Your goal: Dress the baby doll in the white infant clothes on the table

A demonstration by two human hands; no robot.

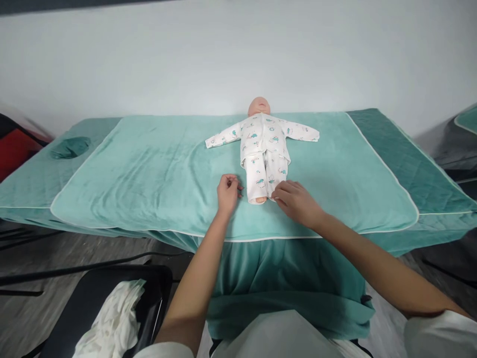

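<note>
A baby doll (259, 106) lies on its back on the green bed cover (167, 164), its head toward the wall. It wears a white printed baby jacket (264, 133), sleeves spread out to both sides, and matching baby trousers (256, 179). A little of one foot shows at the left cuff. My right hand (298, 203) is at the right trouser leg's lower end, thumb and fingers closed on the cloth there. Beside the left trouser leg, my left hand (227, 193) hovers close to the cover with curled fingers, apart from the doll and holding nothing visible.
The padded massage bed (402, 144) stands against a white wall, with a face hole (70, 147) at its left end. At lower left, crumpled white cloths (115, 318) lie on a black chair (70, 308). Something red (17, 151) stands at the far left.
</note>
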